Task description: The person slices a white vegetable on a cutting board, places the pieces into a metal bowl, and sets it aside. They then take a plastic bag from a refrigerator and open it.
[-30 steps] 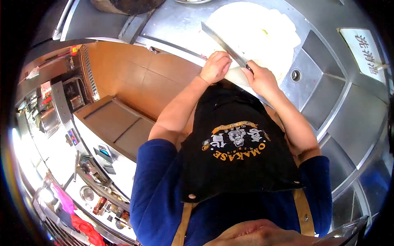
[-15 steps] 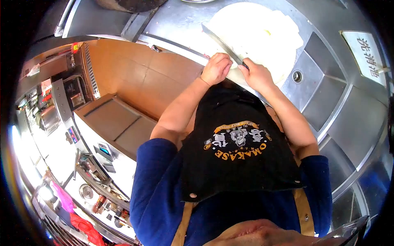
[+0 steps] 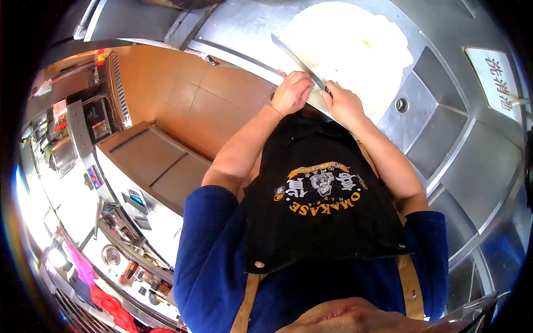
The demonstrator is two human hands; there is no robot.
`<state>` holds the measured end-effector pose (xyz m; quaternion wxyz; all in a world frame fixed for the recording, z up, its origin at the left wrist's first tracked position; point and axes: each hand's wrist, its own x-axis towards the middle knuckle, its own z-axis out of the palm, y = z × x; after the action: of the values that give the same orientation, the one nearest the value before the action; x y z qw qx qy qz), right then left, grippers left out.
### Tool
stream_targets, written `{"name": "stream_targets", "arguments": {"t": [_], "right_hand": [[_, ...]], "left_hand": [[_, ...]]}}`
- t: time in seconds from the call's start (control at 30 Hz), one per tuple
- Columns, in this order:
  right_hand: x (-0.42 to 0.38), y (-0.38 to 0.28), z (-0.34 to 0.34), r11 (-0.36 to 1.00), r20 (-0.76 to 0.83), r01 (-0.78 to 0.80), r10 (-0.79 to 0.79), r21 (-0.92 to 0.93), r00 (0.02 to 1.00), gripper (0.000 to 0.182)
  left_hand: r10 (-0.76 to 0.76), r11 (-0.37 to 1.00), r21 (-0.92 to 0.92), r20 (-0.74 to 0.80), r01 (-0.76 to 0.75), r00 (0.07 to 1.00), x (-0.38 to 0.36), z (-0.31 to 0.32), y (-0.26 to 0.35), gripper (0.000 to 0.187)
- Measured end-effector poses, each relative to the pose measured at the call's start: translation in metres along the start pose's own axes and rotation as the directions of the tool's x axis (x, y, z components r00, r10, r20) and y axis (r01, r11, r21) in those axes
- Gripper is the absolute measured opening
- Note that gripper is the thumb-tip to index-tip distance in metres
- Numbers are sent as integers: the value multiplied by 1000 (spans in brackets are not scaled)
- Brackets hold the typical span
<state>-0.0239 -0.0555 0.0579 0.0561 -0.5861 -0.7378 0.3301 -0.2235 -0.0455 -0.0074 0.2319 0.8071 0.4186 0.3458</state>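
A kitchen knife with a long blade points up and to the left over a round white surface, which looks like a cutting board and is washed out by glare. My right hand is closed around its dark handle. Close beside the blade, near the handle end, my left hand has its fingers curled together at the board's near edge. What those fingers hold, if anything, is hidden. A small yellowish bit shows on the white surface.
The board lies on a metal counter. To its right is a metal sink basin with a drain, below a white sign. A brown cabinet and shelves of kitchen goods stand at the left.
The view has shifted slightly. The knife and both hands keep nearly the same place; the blade lies a little closer to my left hand's fingers.
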Motion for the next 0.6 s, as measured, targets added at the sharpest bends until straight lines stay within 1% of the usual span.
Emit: {"name": "stream_targets", "arguments": {"t": [0.07,0.13,0.2,0.27,0.33,0.4,0.43,0.5,0.53,0.6], "right_hand": [[-2,-5,-10,1000,-11,6,-6,-8,1000,30],[-15,-16,-30,999,81,-54,54,2,995,29],[-16,-9,-16,999,77,-47,45,22,996,30],[-5,-1,3,1000,12,-2,2,3,1000,29],[-5,-11,-6,1000,8,-7,7,5,1000,28],[-12,-19,-24,1000,38,-21,21,8,999,28],[-12,-16,-20,1000,43,-25,25,4,999,28],[-12,-8,-6,997,112,-76,76,-5,991,29],[-12,-6,-1,997,112,-79,79,-2,991,29],[-3,-10,2,1000,-16,6,-6,17,1000,29]], "left_hand": [[-13,999,-37,-1,13,1000,-1,-1,1,16],[-7,1000,-26,2,7,1000,-3,-1,-3,16],[-12,1000,-20,7,12,1000,-8,2,-2,15],[-25,1000,-15,-23,25,999,-8,1,0,15],[-27,1000,-15,-19,27,999,-7,-4,2,15],[-27,999,-30,-20,26,999,-5,-3,1,15],[-23,999,-31,-23,22,999,-8,-2,0,15],[-23,999,-32,-24,23,999,-14,0,1,14],[-37,999,-32,-27,36,999,-16,1,2,14],[-39,999,-17,-38,38,999,-11,-1,-1,14]]}}
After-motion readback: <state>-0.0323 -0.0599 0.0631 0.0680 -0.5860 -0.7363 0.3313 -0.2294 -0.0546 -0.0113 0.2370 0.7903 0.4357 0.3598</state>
